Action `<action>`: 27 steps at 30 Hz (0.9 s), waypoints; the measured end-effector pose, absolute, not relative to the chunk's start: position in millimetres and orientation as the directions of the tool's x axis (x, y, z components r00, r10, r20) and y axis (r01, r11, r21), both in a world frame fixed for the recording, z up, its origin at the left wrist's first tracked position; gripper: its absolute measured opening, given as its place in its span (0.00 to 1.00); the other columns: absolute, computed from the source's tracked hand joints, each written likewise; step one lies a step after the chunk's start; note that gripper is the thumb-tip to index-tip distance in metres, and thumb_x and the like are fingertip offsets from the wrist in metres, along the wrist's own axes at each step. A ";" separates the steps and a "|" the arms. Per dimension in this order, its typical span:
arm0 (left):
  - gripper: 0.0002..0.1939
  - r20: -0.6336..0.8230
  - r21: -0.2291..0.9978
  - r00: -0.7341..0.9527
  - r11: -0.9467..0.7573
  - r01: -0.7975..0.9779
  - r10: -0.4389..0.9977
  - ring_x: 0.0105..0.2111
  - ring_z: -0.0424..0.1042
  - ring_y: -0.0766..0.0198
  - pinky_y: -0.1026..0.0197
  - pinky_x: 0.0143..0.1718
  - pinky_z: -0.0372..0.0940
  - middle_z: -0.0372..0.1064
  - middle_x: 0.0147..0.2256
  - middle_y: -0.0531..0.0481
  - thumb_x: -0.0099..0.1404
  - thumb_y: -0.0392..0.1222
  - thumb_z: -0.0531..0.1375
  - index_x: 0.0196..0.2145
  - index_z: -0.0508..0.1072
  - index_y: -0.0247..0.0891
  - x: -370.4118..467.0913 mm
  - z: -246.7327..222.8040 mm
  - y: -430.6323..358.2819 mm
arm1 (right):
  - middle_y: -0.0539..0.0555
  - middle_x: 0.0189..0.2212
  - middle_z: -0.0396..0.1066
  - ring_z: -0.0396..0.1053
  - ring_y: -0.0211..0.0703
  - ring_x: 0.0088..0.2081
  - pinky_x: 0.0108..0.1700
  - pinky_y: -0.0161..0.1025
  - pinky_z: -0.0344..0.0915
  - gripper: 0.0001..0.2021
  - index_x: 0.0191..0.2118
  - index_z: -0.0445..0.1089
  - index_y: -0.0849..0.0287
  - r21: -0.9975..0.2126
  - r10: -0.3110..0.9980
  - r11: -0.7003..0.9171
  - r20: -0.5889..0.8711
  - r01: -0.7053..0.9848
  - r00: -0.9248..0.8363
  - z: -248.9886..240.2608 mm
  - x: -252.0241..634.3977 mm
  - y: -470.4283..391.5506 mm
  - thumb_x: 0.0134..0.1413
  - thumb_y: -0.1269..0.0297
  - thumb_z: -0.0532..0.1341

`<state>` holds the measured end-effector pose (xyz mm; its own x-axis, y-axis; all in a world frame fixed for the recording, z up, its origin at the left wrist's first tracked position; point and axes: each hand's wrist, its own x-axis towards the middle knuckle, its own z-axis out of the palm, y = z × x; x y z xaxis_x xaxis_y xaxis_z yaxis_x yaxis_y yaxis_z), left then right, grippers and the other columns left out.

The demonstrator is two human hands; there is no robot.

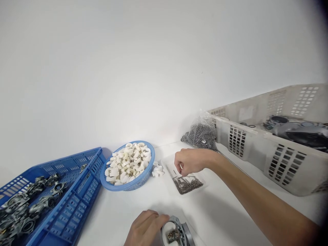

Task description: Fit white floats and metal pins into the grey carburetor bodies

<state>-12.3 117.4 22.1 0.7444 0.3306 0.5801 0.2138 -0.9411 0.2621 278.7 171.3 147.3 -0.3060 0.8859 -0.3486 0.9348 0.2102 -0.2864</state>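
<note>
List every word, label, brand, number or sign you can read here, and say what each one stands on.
None can be read.
Pale patch inside the whitish crate: possibly a label, but no lettering can be made out.
Metal part at the left hand: any markings are too small or blurred to read.
Blue crate and blue basket: no legible text.
</note>
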 end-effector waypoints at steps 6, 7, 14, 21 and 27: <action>0.33 0.595 0.213 0.746 -0.954 0.212 0.299 0.32 0.74 0.58 0.61 0.34 0.69 0.75 0.34 0.43 0.74 0.67 0.45 0.59 0.65 0.38 -14.4 24.7 118.5 | 0.55 0.37 0.77 0.73 0.53 0.45 0.34 0.38 0.61 0.08 0.36 0.79 0.55 -0.290 0.884 0.221 -0.343 0.931 -0.316 149.6 277.6 169.0 0.47 0.65 0.66; 0.33 0.587 0.218 0.751 -0.952 0.215 0.304 0.33 0.74 0.58 0.61 0.34 0.68 0.75 0.34 0.43 0.74 0.67 0.44 0.59 0.65 0.38 -14.8 23.6 118.5 | 0.55 0.38 0.77 0.73 0.53 0.45 0.34 0.39 0.61 0.08 0.36 0.78 0.55 -0.290 0.885 0.223 -0.340 0.931 -0.318 149.4 277.7 169.1 0.47 0.65 0.66; 0.33 0.540 0.254 0.771 -0.939 0.232 0.337 0.37 0.76 0.58 0.61 0.38 0.70 0.76 0.38 0.43 0.73 0.68 0.48 0.60 0.65 0.39 -16.7 26.6 115.3 | 0.55 0.38 0.76 0.73 0.53 0.43 0.33 0.40 0.61 0.07 0.35 0.75 0.56 -0.280 0.889 0.203 -0.349 0.938 -0.297 144.9 280.0 171.0 0.46 0.66 0.65; 0.33 0.526 0.264 0.777 -0.934 0.239 0.347 0.38 0.77 0.56 0.60 0.40 0.71 0.76 0.39 0.41 0.73 0.68 0.48 0.60 0.66 0.38 -16.9 26.5 115.4 | 0.56 0.41 0.76 0.74 0.51 0.40 0.32 0.39 0.62 0.14 0.40 0.77 0.54 -0.244 0.896 0.162 -0.370 0.956 -0.246 147.1 278.6 166.8 0.43 0.69 0.65; 0.34 0.553 0.259 0.767 -0.942 0.212 0.325 0.36 0.76 0.57 0.60 0.38 0.70 0.76 0.37 0.42 0.73 0.68 0.48 0.61 0.66 0.38 -15.1 21.3 116.7 | 0.58 0.38 0.77 0.74 0.50 0.32 0.30 0.39 0.62 0.16 0.37 0.77 0.60 -0.108 0.863 0.120 -0.480 0.987 -0.158 133.4 266.5 173.7 0.36 0.64 0.69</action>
<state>-15.1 116.7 21.3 0.7668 0.3251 0.5534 0.2124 -0.9422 0.2593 266.5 173.7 133.4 -0.1577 0.8631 -0.4798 0.9869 0.1204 -0.1078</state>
